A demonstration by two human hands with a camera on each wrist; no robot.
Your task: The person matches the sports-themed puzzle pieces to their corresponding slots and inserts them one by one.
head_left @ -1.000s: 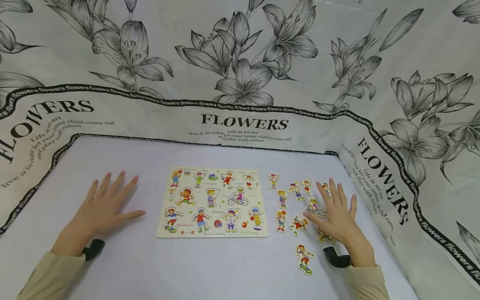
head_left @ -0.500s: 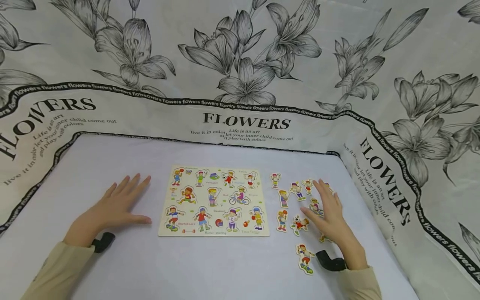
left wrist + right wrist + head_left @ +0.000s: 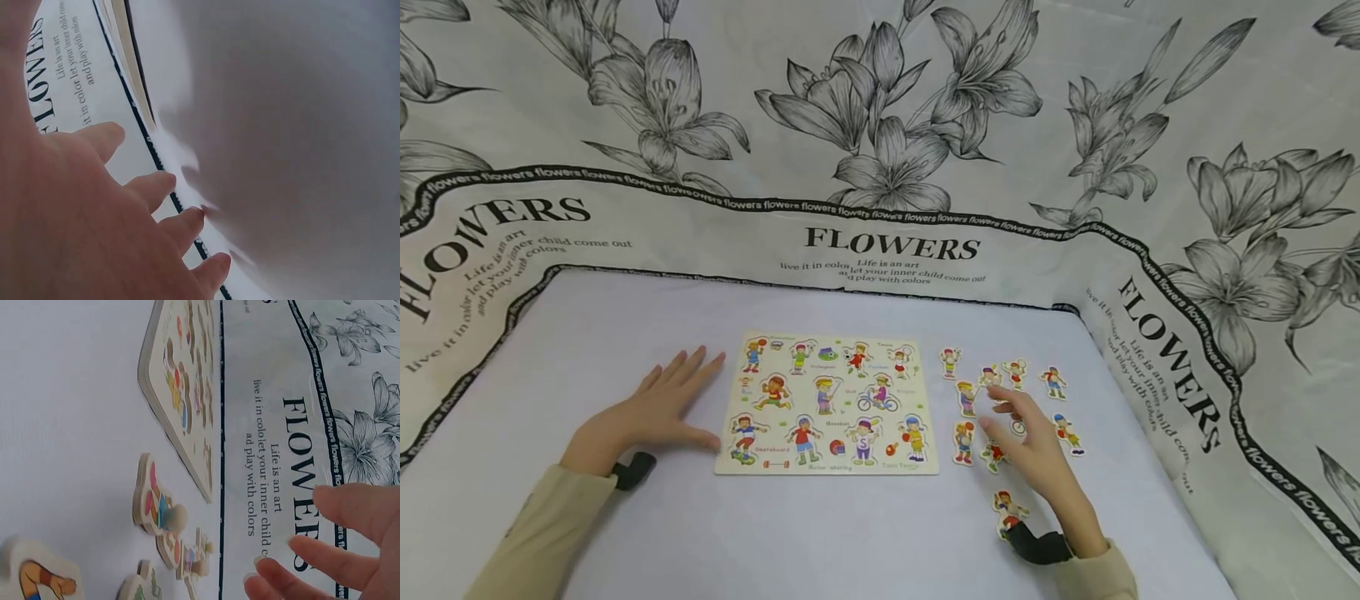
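A puzzle board [image 3: 752, 468] printed with children playing sports lies mid-table. My left hand [image 3: 651, 417] is spread palm-down beside it, thumb tip right at its left edge. In the left wrist view its fingers fan out over the white cloth. My right hand [image 3: 1033, 446] is over the loose puzzle pieces, thumb and fingers apart, loosely bent, with nothing between them. Nearest its fingertips are the golfer piece [image 3: 966, 398] and the purple-capped player piece [image 3: 989, 375]. The cyclist piece [image 3: 1017, 427] and footballer piece [image 3: 994, 457] are partly hidden under the hand. A loose piece [image 3: 147, 494] bears a round knob.
More pieces lie around: a basketball player [image 3: 963, 442], a blue-capped figure [image 3: 1053, 382], another figure [image 3: 1067, 433] and a skateboarder [image 3: 1007, 504] partly covered by the black wrist camera [image 3: 1037, 546]. A flower-printed cloth [image 3: 891, 242] rises behind the white table.
My right hand has moved left over the pieces, its fingers bending, uncovering two pieces at the right. My left hand has slid right up to the board's edge.
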